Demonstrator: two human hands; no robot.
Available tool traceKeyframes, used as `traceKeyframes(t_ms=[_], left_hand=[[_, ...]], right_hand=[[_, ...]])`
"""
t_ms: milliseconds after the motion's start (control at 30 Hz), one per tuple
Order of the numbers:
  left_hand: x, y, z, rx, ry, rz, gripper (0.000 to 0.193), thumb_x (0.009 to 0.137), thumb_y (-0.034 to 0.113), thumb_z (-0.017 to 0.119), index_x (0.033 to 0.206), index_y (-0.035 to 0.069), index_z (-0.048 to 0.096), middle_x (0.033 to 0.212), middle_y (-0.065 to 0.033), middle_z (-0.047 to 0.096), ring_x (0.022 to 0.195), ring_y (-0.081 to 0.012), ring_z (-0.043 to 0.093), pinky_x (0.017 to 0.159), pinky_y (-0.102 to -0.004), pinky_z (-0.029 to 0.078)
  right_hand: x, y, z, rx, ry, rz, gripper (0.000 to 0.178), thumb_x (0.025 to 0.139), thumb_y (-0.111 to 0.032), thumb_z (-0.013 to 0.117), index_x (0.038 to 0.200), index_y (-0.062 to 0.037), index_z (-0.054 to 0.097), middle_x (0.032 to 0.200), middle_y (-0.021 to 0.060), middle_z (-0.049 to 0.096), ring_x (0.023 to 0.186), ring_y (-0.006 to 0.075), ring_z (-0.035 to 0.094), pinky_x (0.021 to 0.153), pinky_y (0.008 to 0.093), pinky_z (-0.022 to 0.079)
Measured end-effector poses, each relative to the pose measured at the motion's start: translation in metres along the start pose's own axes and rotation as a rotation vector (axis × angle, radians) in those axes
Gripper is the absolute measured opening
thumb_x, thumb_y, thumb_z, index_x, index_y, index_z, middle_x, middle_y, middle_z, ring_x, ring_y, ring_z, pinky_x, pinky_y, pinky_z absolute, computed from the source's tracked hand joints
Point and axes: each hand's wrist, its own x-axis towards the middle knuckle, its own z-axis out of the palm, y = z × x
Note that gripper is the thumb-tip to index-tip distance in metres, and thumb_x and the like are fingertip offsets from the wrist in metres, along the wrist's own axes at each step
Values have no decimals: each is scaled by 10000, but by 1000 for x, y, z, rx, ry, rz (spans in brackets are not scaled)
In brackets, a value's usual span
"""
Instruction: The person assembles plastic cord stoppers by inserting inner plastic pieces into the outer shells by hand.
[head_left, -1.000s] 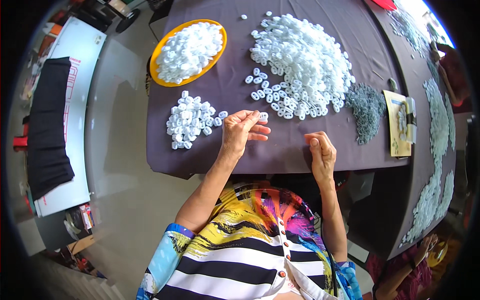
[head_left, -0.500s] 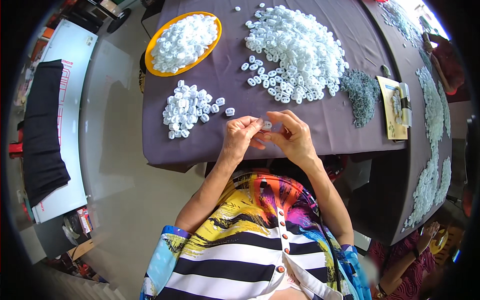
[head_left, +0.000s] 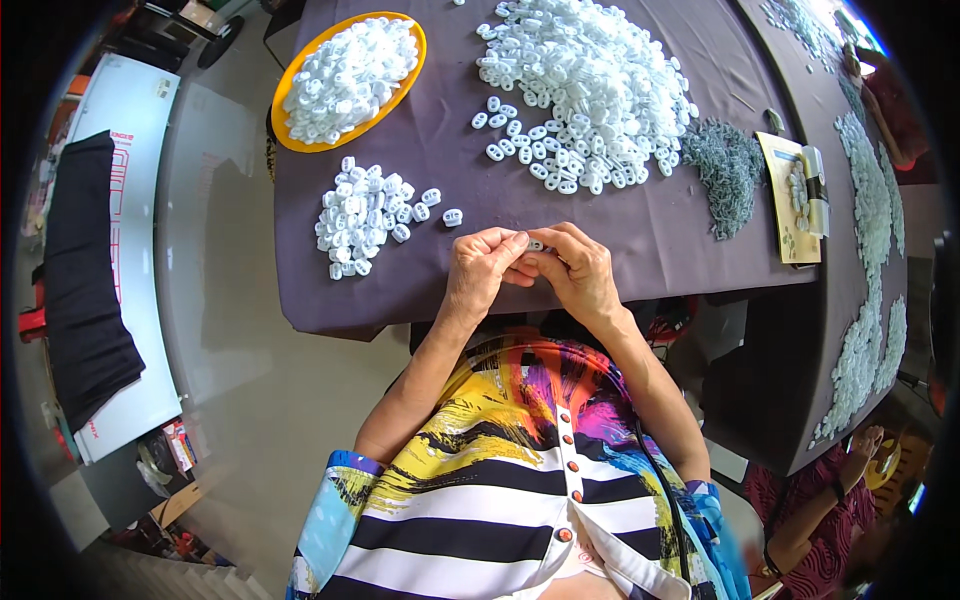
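Observation:
Over the near edge of the dark tablecloth, my left hand (head_left: 478, 272) and my right hand (head_left: 578, 275) meet fingertip to fingertip. Between them is a small white two-holed plastic piece (head_left: 535, 245), like a cord lock, mostly covered by the fingers. Both hands pinch it with thumb and forefinger. A small heap of similar white pieces (head_left: 362, 222) lies to the left of my left hand, with one stray piece (head_left: 453, 217) close by. Beyond my hands spreads a large pile of white two-holed ovals (head_left: 590, 90).
An orange-rimmed oval plate (head_left: 417, 75) heaped with white pieces stands far left. To the right lie a pile of tiny grey parts (head_left: 722, 175) and a yellow card (head_left: 782, 210) beside a clear container (head_left: 815, 190). Another person's arm (head_left: 820, 510) shows at lower right, near a second table.
My right fingers have closed in on the white piece, which now shows less. My hands stay together in about the same place; the whole view has shifted slightly.

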Motion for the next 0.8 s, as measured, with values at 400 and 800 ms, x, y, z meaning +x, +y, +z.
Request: traceKeyframes(t_ms=[400, 800], left_hand=[[3, -3, 1, 10, 61, 2, 218, 870, 166, 563, 893, -38, 634, 777, -99, 649, 641, -146, 639, 567, -261, 556], [7, 4, 5, -27, 98, -96, 204, 863, 161, 572, 882, -33, 633, 798, -98, 640, 653, -166, 644, 553, -280, 562]], right_hand=[[-2, -2, 0, 15, 71, -13, 299, 720, 13, 643, 1015, -6, 604, 858, 83, 598, 626, 153, 565, 549, 255, 454], [2, 0, -8, 39, 35, 133, 357, 684, 4, 706, 1025, -24, 607, 855, 53, 581, 578, 104, 484, 515, 232, 419]])
